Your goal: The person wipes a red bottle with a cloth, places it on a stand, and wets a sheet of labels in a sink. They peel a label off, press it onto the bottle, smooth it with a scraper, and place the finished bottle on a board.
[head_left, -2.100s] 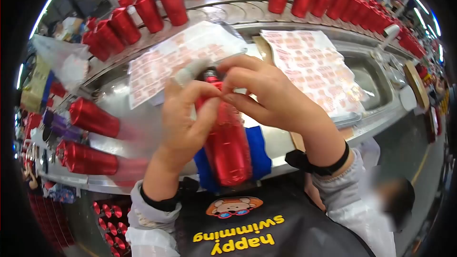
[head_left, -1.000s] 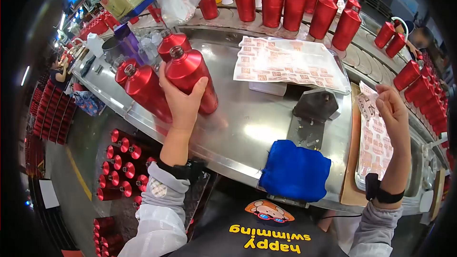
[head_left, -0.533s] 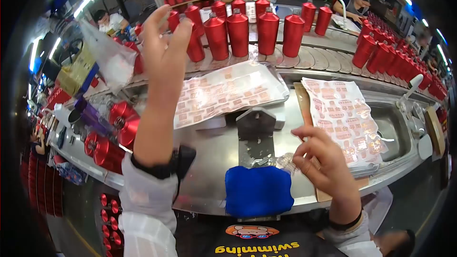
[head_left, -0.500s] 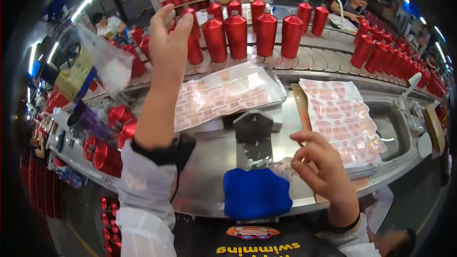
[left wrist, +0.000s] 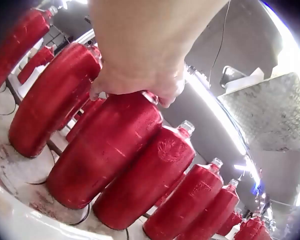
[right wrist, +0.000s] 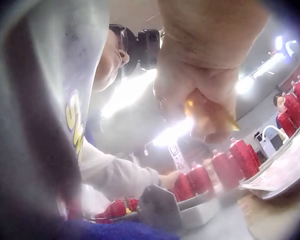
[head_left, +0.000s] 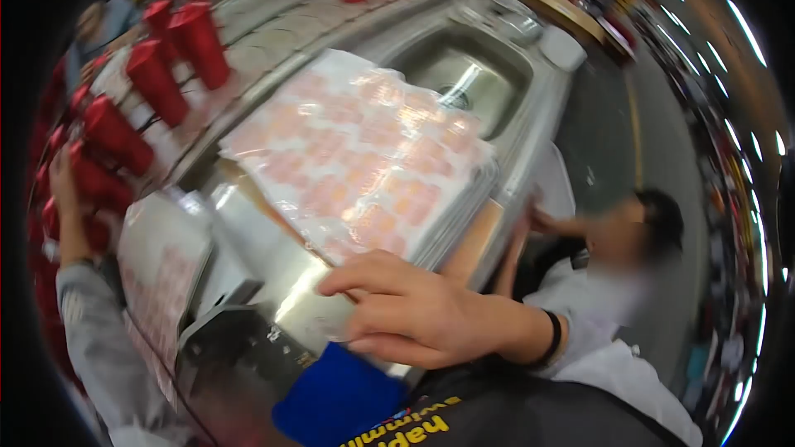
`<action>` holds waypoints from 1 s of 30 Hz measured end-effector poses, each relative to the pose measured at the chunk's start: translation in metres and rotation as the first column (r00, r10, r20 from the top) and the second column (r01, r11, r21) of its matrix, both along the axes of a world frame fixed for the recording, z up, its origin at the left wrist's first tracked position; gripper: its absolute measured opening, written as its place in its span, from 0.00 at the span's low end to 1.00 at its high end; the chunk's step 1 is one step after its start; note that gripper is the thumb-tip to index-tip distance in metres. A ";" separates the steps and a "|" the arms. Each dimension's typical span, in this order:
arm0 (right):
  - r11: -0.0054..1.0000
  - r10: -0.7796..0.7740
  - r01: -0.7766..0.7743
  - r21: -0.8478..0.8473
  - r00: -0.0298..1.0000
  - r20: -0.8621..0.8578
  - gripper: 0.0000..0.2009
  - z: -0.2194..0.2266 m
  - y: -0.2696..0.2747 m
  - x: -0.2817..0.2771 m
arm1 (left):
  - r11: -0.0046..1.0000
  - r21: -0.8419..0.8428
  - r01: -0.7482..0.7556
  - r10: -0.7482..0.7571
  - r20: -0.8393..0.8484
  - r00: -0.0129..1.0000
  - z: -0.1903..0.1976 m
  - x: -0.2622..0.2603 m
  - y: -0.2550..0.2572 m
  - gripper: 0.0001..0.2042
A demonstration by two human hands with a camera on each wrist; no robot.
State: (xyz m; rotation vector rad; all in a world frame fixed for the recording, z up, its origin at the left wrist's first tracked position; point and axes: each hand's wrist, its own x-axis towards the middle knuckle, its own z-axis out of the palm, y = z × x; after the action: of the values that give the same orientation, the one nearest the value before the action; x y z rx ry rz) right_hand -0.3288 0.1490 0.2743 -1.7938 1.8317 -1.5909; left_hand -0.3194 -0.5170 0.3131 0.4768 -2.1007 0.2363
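My left hand [head_left: 65,182] reaches to the row of red bottles at the far left of the head view. In the left wrist view its fingers curl round the neck of a red bottle [left wrist: 105,150], which stands upright among others. The neck is mostly hidden by the hand. My right hand [head_left: 414,319] hovers over the steel worktop near the blue cloth [head_left: 339,397], fingers bent. By its fingers in the right wrist view hangs a small label [right wrist: 177,156] with printed characters, which thumb and fingers seem to pinch.
A stack of printed label sheets [head_left: 356,157] lies beside the sink [head_left: 464,74]. More sheets [head_left: 161,257] lie left of a dark angled stand [head_left: 236,339]. Several red bottles [head_left: 199,41] stand along the conveyor. Another person [head_left: 596,257] is at the right.
The head view has swung right. My left hand went from bottles at the left bench to raised near the conveyor, and now grips a bottle neck there. My right hand left the label sheets.
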 end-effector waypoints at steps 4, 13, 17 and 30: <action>0.998 -0.046 0.047 -0.037 0.999 0.028 0.07 -0.008 -0.024 0.007 | 0.862 0.447 0.238 -0.087 -0.331 0.939 0.007 -0.024 0.102 0.15; 0.980 -0.078 0.084 -0.183 0.996 0.037 0.05 -0.016 0.006 0.012 | 0.982 -0.123 -0.145 0.139 -0.053 0.989 0.025 -0.006 0.044 0.15; 0.970 -0.055 0.066 -0.236 0.997 0.056 0.06 -0.011 0.015 0.023 | 0.762 0.513 0.395 -0.167 -0.434 0.886 0.079 0.033 0.164 0.17; 0.972 0.214 -0.212 -0.099 0.977 0.011 0.05 0.037 0.042 0.059 | 0.042 0.698 0.715 -0.288 -0.677 0.678 0.125 0.231 0.323 0.12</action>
State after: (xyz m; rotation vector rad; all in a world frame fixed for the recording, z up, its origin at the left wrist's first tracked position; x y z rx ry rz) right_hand -0.2696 0.1913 0.3115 -1.9311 1.5162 -1.6356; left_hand -0.0886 -0.1936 0.4384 0.3116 -1.6205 -1.6244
